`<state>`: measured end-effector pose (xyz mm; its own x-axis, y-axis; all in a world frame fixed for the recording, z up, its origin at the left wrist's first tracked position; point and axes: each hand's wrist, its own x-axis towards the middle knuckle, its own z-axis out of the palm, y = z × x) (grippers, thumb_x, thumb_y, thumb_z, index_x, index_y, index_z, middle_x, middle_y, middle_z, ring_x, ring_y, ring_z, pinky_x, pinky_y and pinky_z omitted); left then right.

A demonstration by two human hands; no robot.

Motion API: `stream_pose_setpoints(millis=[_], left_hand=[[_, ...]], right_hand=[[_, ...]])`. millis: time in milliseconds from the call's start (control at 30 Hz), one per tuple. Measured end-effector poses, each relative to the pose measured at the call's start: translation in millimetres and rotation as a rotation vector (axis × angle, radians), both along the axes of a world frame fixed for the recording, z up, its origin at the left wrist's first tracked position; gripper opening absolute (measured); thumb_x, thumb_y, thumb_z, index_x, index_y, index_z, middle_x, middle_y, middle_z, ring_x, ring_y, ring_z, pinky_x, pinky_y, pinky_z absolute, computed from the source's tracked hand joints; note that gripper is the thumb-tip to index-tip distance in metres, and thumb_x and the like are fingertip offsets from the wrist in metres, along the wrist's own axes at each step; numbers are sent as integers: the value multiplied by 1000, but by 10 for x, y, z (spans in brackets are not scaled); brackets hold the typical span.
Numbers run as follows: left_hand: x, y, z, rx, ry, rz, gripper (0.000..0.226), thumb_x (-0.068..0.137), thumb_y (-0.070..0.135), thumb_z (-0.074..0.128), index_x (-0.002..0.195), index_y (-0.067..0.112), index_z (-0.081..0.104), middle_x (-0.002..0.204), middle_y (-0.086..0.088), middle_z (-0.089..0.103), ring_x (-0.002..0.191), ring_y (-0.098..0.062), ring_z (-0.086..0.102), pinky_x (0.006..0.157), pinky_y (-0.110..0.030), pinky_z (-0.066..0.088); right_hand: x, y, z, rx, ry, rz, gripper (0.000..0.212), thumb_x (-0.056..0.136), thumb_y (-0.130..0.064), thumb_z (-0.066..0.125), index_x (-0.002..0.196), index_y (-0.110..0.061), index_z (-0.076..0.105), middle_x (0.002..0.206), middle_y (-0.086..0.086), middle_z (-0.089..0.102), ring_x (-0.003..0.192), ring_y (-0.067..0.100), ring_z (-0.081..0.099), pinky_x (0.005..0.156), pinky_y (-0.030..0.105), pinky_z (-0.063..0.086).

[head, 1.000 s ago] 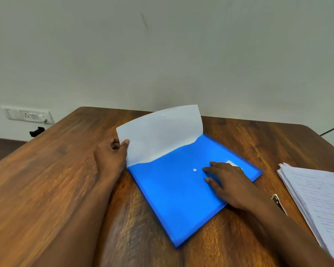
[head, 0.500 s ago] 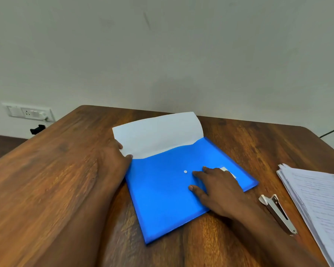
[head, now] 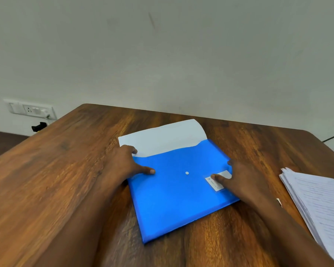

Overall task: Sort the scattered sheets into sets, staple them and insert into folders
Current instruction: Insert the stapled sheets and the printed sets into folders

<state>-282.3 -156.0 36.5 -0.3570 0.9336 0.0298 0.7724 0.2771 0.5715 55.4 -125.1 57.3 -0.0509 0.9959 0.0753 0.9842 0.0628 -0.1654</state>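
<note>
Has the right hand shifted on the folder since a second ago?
Yes. The right hand slid from beside the snap button out to the blue folder's right edge.

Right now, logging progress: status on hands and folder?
Left hand and right hand flat on blue plastic snap folder. Flap open. White paper stack waiting right. Nothing blocking.

Folder label (print too blurred)

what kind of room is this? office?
Probably an office or study room: a wooden desk against a plain wall, a blue snap-button folder, a stack of printed sheets and a wall switch-and-socket plate.
</note>
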Motion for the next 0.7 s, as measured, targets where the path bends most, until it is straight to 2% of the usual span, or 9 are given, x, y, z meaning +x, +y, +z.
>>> stream_pose_setpoints(millis=[100,200,267,367,433,567,700], left_hand=[[13,-27,26,-17,80,-5,95,57,69,90,132,19,62,131,-3,61,104,-13,49,84,-32,50],[-3,-34,41,-11,164,46,88,57,75,87,121,18,65,118,-5,64,99,-17,54,89,-41,55],[-27,-28,38,-8,177,77,83,58,76,85,113,17,66,110,-6,65,96,-20,58,88,-45,57],[-60,5,-6,44,158,103,78,64,72,85,111,13,66,109,-8,68,95,-24,62,86,-47,57],[-59,14,-30,92,117,122,74,70,63,87,118,12,66,117,-9,68,102,-27,63,89,-44,54],[-63,41,-61,90,79,116,84,67,60,90,130,12,64,129,-10,66,113,-28,62,92,-40,50],[-51,45,-56,130,6,87,71,61,58,95,112,19,66,111,-5,70,93,-21,61,85,-41,54]], right_hand=[[-7,16,-21,19,-26,-40,89,72,-89,62,138,-30,56,131,-6,65,114,21,65,72,25,51],[-9,31,-65,29,-57,-84,99,58,-102,51,127,-32,58,123,-4,66,109,23,65,80,35,60],[-4,32,-58,32,-70,-97,96,56,-104,50,118,-31,59,111,-5,67,98,19,66,72,34,60],[2,-19,41,50,-67,-85,78,64,-97,58,105,-30,61,92,-8,64,80,13,61,59,26,49],[24,-47,90,18,-27,-76,68,66,-91,65,96,-30,60,84,-11,62,73,11,59,56,24,45],[93,-53,153,-86,13,-72,62,63,-85,75,86,-28,62,78,-9,66,70,11,64,60,28,55],[190,-80,253,-156,9,-82,61,60,-78,84,85,-26,64,77,-6,68,71,11,66,60,31,56]])
